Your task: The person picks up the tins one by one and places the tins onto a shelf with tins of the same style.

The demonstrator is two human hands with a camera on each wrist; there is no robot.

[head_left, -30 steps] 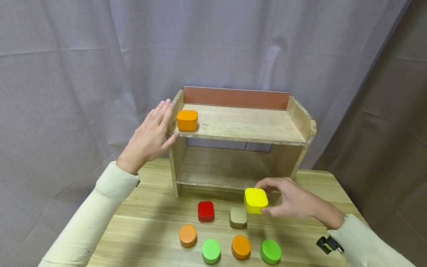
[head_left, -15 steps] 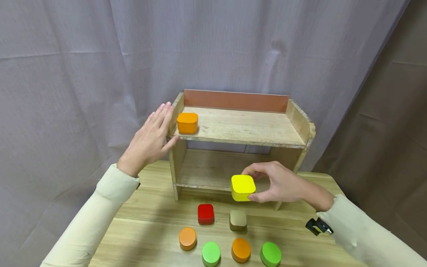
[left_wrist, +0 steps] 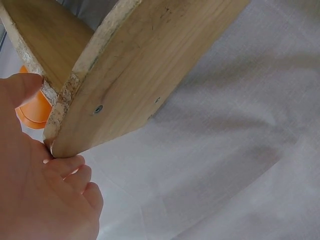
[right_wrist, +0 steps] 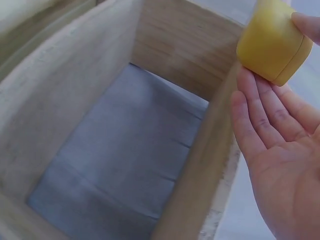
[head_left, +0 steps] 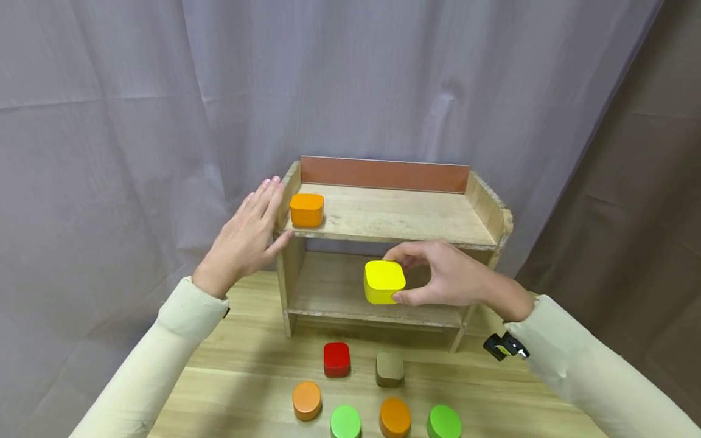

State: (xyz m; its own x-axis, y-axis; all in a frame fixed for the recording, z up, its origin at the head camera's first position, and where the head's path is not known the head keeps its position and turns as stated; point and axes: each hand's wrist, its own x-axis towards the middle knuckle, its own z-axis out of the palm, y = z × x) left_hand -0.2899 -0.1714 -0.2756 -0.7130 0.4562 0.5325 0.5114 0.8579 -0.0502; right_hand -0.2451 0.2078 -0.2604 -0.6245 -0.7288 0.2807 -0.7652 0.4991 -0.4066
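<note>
Between the thumb and fingers of my right hand (head_left: 446,274) is a small yellow box (head_left: 384,282) with rounded corners; a seam runs round it in the right wrist view. It hangs in the air before the lower level of a wooden shelf (head_left: 378,311). My left hand (head_left: 241,240) lies at the shelf's left side panel (left_wrist: 120,75), fingers straight in the head view, thumb by the upper board's front edge. Beside it, on the upper board's left end, sits an orange box (head_left: 306,210) of similar shape, partly hidden in the left wrist view.
On the table in front stand a red box (head_left: 336,359), an olive box (head_left: 390,368), two orange round tins (head_left: 306,400) and two green round tins (head_left: 444,421). A grey curtain (head_left: 372,79) hangs behind the shelf. The shelf's right side panel (head_left: 489,210) rises past the upper board.
My right hand has carried the yellow box up and to the left, from over the table to before the shelf. The left hand stays at the side panel; the view tilts up slightly.
</note>
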